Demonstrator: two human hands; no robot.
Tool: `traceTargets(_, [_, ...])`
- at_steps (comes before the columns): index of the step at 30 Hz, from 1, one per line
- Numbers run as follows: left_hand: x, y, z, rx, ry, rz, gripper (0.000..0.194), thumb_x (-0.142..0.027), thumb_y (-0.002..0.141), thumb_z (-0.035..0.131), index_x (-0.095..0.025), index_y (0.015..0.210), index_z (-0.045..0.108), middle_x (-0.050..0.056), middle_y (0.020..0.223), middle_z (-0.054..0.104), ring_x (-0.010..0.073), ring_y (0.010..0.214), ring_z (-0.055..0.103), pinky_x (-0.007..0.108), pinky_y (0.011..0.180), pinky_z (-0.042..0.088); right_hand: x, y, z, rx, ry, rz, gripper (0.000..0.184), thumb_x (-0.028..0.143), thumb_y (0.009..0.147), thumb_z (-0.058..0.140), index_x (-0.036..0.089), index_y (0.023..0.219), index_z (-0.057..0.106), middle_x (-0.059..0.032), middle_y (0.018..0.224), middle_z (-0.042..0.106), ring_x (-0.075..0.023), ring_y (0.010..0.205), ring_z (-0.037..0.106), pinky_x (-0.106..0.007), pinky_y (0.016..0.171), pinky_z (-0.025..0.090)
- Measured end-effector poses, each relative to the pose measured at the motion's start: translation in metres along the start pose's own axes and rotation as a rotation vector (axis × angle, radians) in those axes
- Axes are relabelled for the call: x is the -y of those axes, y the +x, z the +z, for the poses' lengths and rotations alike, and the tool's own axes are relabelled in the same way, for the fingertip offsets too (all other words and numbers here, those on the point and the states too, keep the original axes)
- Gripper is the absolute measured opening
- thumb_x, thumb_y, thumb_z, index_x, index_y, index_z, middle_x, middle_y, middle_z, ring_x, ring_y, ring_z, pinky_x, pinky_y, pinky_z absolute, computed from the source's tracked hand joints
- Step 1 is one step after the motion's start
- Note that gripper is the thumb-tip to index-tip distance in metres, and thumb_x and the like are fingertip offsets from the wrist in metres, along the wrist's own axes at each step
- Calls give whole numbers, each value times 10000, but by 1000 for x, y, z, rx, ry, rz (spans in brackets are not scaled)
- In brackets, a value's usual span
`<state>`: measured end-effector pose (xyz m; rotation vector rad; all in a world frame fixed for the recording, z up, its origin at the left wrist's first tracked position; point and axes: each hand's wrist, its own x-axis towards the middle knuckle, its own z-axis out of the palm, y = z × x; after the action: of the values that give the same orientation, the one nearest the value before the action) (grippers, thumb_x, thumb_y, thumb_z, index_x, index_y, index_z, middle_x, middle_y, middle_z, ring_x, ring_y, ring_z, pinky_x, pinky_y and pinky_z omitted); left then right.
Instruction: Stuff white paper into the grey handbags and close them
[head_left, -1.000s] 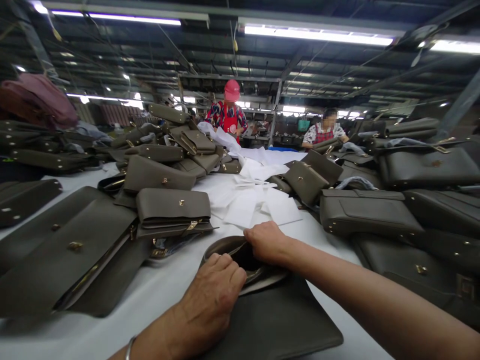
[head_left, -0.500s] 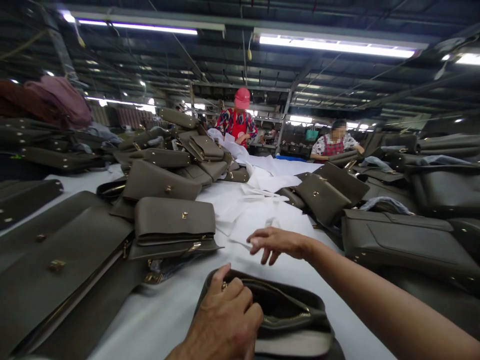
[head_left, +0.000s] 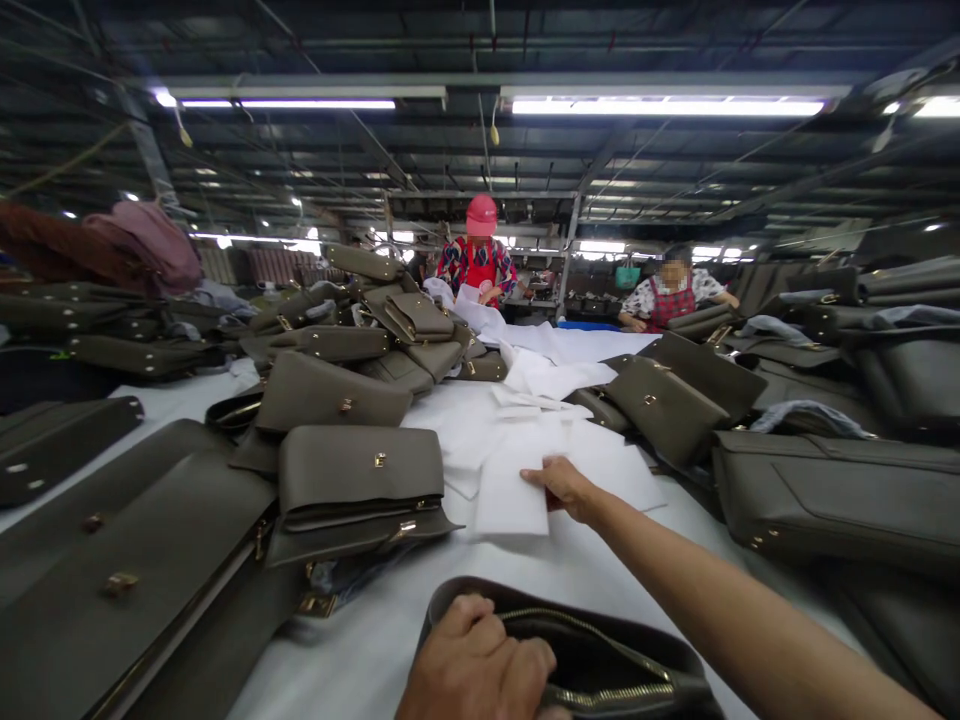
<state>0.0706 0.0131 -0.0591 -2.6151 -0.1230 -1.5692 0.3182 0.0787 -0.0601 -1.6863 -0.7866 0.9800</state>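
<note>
Knuckles of the left hand (head_left: pixel 480 665) fill the bottom edge of the view, the fingers curled shut on the near rim of an open olive bag (head_left: pixel 600 655) whose brass zipper runs along its mouth. The bag lies on the white table (head_left: pixel 360 650), right in front of the person.

Farther out, the right arm stretches across the table and the right hand (head_left: pixel 561 487) pinches the edge of a white sheet (head_left: pixel 512 497), thumb on top and fingers under it. That sheet lies on the table at the near end of a loose spread of more white sheets (head_left: pixel 540 375) that trails away toward the far side.

Just left of the held sheet sits a closed olive bag with a small gold clasp (head_left: pixel 360 480), stacked on another, and behind it a heap of similar bags (head_left: pixel 375 330) rises. Large flat bags (head_left: pixel 120 540) cover the near left of the table. On the right, more olive bags (head_left: pixel 667 405) lean on one another, and a long one (head_left: pixel 832 495) lies near the right arm.

At the far end of the table stands a person in a red cap (head_left: pixel 480 262), hands on the white sheets, and to the right a second person in a red checked apron (head_left: pixel 671 297) bends over bags. Strip lights (head_left: pixel 660 105) hang under the dark ceiling.
</note>
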Motion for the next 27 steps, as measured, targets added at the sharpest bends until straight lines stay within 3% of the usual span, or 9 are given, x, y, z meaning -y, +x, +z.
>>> traceTargets(4, [-2,5,-14,94,-188,-190,188,-345,909,396,-224,898,540,4,616,617,158,525,545,317,553,442,27,-44,-36,67,177,-239,342,302,752,646,195,1054,526,-70,1059,647,-167,811,631,-273,632,543])
traceTargets(7, [-3,3,-22,151,-294,-301,232,-396,875,489,-228,1032,519,37,807,670,179,667,591,305,601,462,52,-88,-57,154,341,-446,481,287,740,693,232,1180,506,-66,1130,639,-178,869,636,-261,667,534])
traceTargets(11, [-4,8,-37,266,-474,-460,376,-524,856,492,-222,1079,501,43,890,643,198,794,587,314,704,470,65,-145,-56,342,337,-485,514,230,758,702,248,1235,511,-61,1136,640,-173,901,634,-275,752,524])
traceTargets(15, [-5,16,-49,324,-664,-596,620,-693,776,478,-171,1110,493,63,886,611,207,780,567,314,700,468,55,-179,-42,476,272,-474,474,206,763,707,254,1205,544,-46,1102,645,-165,909,621,-314,822,502])
traceTargets(18, [-4,17,-54,335,-709,-588,705,-736,738,492,-147,1125,513,79,910,607,226,823,569,320,737,471,44,-190,-37,477,215,-488,367,218,730,741,231,1074,612,-19,970,663,-146,839,608,-290,783,489])
traceTargets(20, [-2,16,-56,333,-752,-538,718,-755,766,416,-136,1105,550,91,936,610,238,859,566,329,777,463,42,-197,-39,423,139,-534,254,243,714,757,201,940,651,-9,871,661,-133,784,592,-253,726,471])
traceTargets(24, [0,19,-62,371,-806,-479,753,-740,831,244,-144,1134,591,89,955,632,235,870,564,330,807,434,51,-222,-45,386,-116,-767,104,268,770,696,165,783,686,-63,892,672,-174,891,599,-272,772,460])
traceTargets(27, [-2,24,-65,450,-807,-472,726,-679,878,177,-155,1096,629,77,932,654,211,830,573,306,775,421,63,-245,-43,365,-309,-944,114,198,818,617,158,736,685,-80,911,670,-175,877,618,-280,778,474])
